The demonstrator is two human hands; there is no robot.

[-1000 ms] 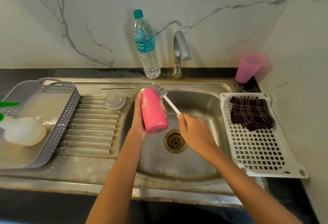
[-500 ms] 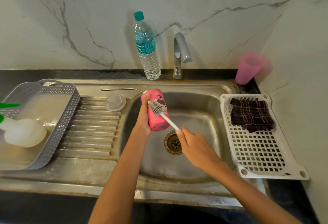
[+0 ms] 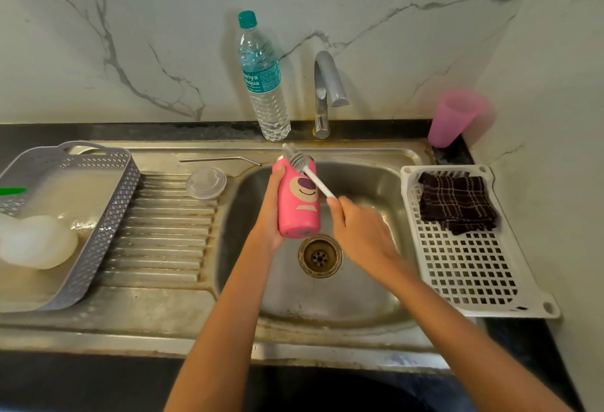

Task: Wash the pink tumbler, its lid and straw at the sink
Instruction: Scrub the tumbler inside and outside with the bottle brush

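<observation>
My left hand (image 3: 269, 209) grips the pink tumbler (image 3: 299, 207) over the sink basin (image 3: 366, 284), its printed bear face turned toward me. My right hand (image 3: 358, 232) holds the white handle of a bottle brush (image 3: 302, 166), whose grey bristles lie against the tumbler's top rim. The clear round lid (image 3: 206, 183) lies on the ribbed drainboard. The metal straw (image 3: 219, 160) lies flat on the sink ledge just behind the lid.
A water bottle (image 3: 263, 81) and the tap (image 3: 325, 91) stand behind the basin. A pink cup (image 3: 452, 117) sits at the back right. A white rack (image 3: 474, 268) with a dark cloth (image 3: 456, 202) is on the right, a grey basket (image 3: 98, 215) on the left.
The brush head slid down the tumbler's side, then back up to its rim. The tumbler has turned so the bear face shows.
</observation>
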